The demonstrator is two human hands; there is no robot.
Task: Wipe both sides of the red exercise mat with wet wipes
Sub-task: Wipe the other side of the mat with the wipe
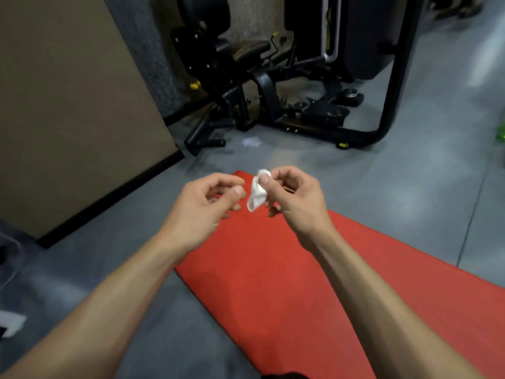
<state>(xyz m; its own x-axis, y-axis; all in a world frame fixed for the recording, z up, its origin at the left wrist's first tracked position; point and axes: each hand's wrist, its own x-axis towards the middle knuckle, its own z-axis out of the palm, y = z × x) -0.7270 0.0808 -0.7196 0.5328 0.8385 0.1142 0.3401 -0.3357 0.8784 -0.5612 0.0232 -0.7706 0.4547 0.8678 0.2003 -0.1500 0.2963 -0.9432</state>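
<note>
Two bare arms reach over the red mat (pixel 287 269) on the grey floor.
Right hand (pixel 293 199) pinches a small white wipe (pixel 257 194) mid-frame; left hand (pixel 203 205) beside it has curled fingers, holding nothing.

The red exercise mat (pixel 273 283) runs off the frame toward four and five o'clock, so its full length cannot be told, and both forearms cover parts of it. The wet wipe (pixel 257 194) is bunched; its upper part is hidden under the right hand's (pixel 293 199) thumb. The black gym machine (pixel 273 77) at twelve o'clock is dark and cropped. A green object (pixel 501 132) at three o'clock and a white scrap (pixel 12 322) at eight o'clock are cut by the edges and unidentifiable.
</note>
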